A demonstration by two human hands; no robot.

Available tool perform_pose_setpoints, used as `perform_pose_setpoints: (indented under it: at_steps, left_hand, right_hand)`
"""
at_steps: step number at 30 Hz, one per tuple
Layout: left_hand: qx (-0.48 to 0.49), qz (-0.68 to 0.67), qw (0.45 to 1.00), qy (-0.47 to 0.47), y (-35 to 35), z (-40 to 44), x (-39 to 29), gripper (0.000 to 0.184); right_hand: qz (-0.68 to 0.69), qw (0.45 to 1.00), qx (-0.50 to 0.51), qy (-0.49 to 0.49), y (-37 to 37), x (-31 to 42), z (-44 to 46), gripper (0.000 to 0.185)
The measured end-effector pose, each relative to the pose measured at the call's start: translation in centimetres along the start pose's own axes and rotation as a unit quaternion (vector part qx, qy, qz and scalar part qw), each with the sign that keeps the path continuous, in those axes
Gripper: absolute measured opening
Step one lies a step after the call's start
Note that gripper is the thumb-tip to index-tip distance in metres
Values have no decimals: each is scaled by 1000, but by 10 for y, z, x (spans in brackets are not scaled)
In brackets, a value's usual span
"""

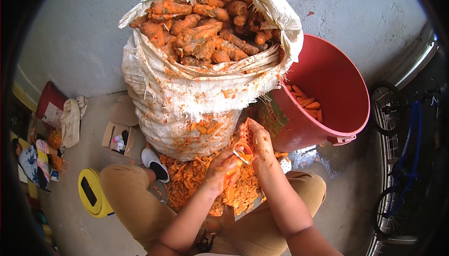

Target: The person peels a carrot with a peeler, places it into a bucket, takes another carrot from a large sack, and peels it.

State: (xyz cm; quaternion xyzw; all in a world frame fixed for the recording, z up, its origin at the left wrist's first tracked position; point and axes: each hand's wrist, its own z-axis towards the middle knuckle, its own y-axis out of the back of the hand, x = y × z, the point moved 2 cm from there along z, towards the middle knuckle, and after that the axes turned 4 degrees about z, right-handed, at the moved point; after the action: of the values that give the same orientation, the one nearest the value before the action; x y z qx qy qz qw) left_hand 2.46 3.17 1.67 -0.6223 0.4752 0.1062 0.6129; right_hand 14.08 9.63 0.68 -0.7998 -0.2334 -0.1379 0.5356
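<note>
Apparently a peeling stroke is in hand: the left hand has its fingers curled closed around what looks like a carrot, while the fingers of the right hand are wrapped about an orange perforated tool, probably a peeler, its pale end against or just beside the carrot. Glare and overlap hide how much skin is left. Both meet low between the knees, over a heap of peelings on the floor. The next move, I'd judge, calls for a steady left grip and a turn of the carrot to bare an uncut side

Around them, a white sack full of grubby carrots stands straight ahead, and a red bin with cleaner carrots stands to its right. The sack's bulge overlaps the bin's near-left rim, so the right side offers the freer reach. A cardboard box and a yellow object lie left, clear of the hands
</note>
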Motion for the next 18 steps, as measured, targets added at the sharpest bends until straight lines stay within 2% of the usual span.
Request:
perform_pose_setpoints:
  at_steps: [2, 6, 12, 15, 18]
  left_hand:
    - [7, 10, 1000, 6, 9, 3, 6, 29]
    - [-18, 80, 997, -1, 6, 6, 6, 25]
    - [-63, 56, 996, 3, 5, 4, 3, 28]
    - [-50, 18, 999, -5, 9, 3, 1, 27]
    - [-69, 36, 997, 4, 7, 2, -2, 26]
  right_hand:
    - [24, 998, 13, -61, 6, -5, 2, 10]
    - [44, 995, 9, -91, 7, -9, 3, 12]
    - [-6, 1000, -21, -5, 2, -4, 2, 15]
    - [4, 999, -17, 26, 3, -3, 5, 12]
    - [-9, 999, -27, 28, -1, -1, 3, 12]
